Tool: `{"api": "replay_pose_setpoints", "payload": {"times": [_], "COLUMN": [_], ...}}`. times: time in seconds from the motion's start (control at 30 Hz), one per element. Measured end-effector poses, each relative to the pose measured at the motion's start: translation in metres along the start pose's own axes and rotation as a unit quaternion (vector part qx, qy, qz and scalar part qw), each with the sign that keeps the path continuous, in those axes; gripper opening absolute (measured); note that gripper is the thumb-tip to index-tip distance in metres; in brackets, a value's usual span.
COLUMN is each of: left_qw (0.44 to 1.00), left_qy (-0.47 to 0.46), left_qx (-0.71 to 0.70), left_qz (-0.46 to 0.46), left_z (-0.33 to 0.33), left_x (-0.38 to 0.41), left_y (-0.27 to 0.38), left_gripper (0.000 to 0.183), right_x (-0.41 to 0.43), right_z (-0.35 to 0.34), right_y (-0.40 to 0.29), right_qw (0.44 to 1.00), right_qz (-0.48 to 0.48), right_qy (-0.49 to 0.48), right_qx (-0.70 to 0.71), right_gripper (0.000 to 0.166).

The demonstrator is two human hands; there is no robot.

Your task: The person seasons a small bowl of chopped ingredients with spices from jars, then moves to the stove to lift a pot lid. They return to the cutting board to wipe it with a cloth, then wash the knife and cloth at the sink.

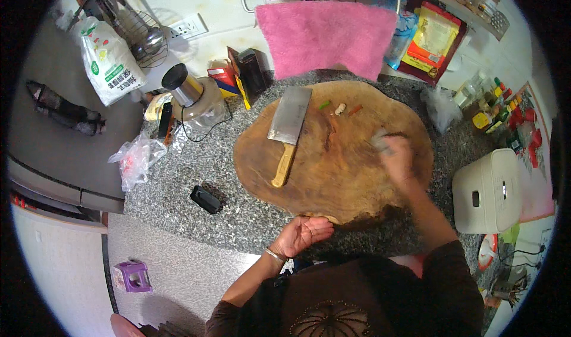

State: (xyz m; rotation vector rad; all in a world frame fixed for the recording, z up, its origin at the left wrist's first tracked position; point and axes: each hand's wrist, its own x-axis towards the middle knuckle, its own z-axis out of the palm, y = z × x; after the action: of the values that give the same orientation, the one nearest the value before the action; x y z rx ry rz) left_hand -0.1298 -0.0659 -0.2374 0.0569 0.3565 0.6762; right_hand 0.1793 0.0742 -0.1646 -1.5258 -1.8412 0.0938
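A cleaver [290, 123] with a wooden handle lies on the left half of a thick wooden chopping board [352, 176], its handle towards me. Near the board's far edge sit a bit of green vegetable [324, 105], a pale piece [340, 109] and an orange-red piece [355, 110]. Over the board's right side, my right hand [398, 158] is blurred, its fingers closed around a small greyish thing [380, 140] too smeared to identify. My left hand [305, 235] is palm up with nothing in it, fingers extended just at the board's front edge.
On the grey speckled counter [174, 212] lies a small black object [206, 199]. Behind it are a plastic bag [136, 160] and a blender-like appliance [200, 98]. A pink towel [328, 38] hangs behind the board. To the right stand bottles [495, 107] and a cream appliance [486, 194].
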Motion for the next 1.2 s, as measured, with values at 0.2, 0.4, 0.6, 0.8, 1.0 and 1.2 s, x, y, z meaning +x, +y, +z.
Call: {"api": "replay_pose_setpoints", "payload": {"times": [0.2, 0.4, 0.6, 0.8, 1.0, 1.2], "left_qw": [0.988, 0.993, 0.995, 0.987, 0.996, 0.995], "left_qy": [0.142, 0.101, 0.079, 0.126, 0.065, 0.061], "left_qx": [0.052, 0.065, 0.053, 0.099, 0.052, 0.066], "left_qz": [0.022, -0.006, -0.021, -0.031, -0.04, -0.033], "left_z": [0.036, 0.024, 0.017, 0.033, 0.012, 0.016], "left_x": [-0.006, 0.001, 0.009, 0.007, 0.006, 0.009], "left_y": [0.0, -0.005, -0.005, -0.005, -0.005, -0.004], "left_gripper": [0.044, 0.04, 0.041, 0.044, 0.042, 0.042], "right_x": [-0.08, 0.01, -0.004, -0.08, 0.031, 0.04], "right_z": [0.024, -0.046, -0.04, -0.002, -0.025, 0.044], "right_y": [-0.133, -0.025, 0.023, -0.09, 0.012, 0.035], "right_qw": [0.921, 0.973, 0.998, 0.953, 0.962, 1.0], "right_qz": [-0.167, 0.176, 0.043, -0.107, 0.19, -0.014], "right_qy": [-0.198, -0.019, -0.028, -0.142, 0.006, 0.014], "right_qx": [0.291, 0.147, -0.045, 0.247, 0.195, -0.019], "right_gripper": [0.029, 0.031, 0.029, 0.022, 0.031, 0.02]}}
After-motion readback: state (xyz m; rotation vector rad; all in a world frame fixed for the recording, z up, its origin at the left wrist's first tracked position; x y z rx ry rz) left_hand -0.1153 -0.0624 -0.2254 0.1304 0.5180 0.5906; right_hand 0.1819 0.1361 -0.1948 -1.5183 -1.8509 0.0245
